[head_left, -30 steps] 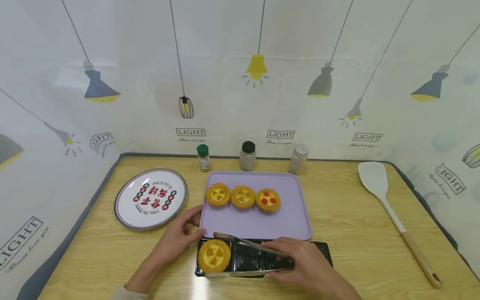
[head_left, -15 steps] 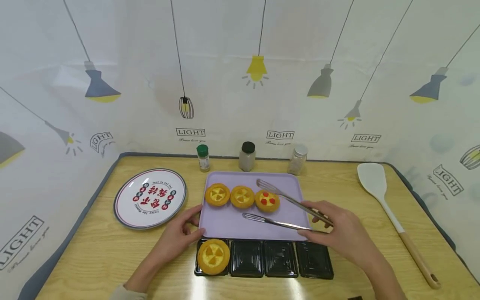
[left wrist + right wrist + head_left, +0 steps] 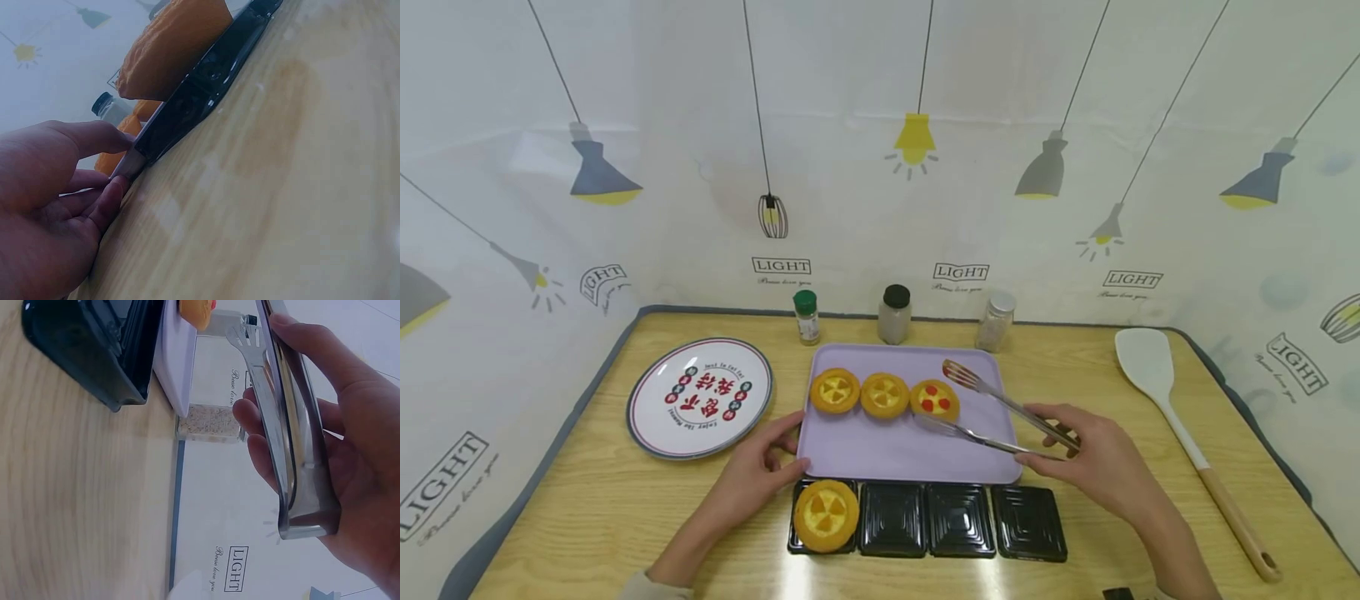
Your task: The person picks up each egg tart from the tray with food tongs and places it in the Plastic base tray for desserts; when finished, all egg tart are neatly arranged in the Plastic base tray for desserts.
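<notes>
My right hand (image 3: 1097,446) holds metal food tongs (image 3: 1000,400) above the lilac tray (image 3: 865,454). Their arms stand spread, one tip at the back right and one at the front of a red-dotted egg tart (image 3: 935,402). Contact with that tart cannot be told. Two yellow-topped egg tarts (image 3: 835,391) sit left of it in a row. My left hand (image 3: 752,467) grips the tray's left edge near its front corner, thumb and fingers at the rim (image 3: 131,162). Another egg tart (image 3: 826,515) lies in the leftmost compartment of the black plastic container (image 3: 891,518), in front of the tray.
A white plate (image 3: 700,398) with red lettering stands at the left. Behind the tray are a green-capped bottle (image 3: 807,318), a black-capped jar (image 3: 894,315) and a silver-capped jar (image 3: 996,321). A white spatula (image 3: 1165,408) with a wooden handle lies at the right.
My right hand has moved the tongs from above the black container up over the tray, then slightly right, to the red-dotted tart. The left hand has stayed at the tray edge.
</notes>
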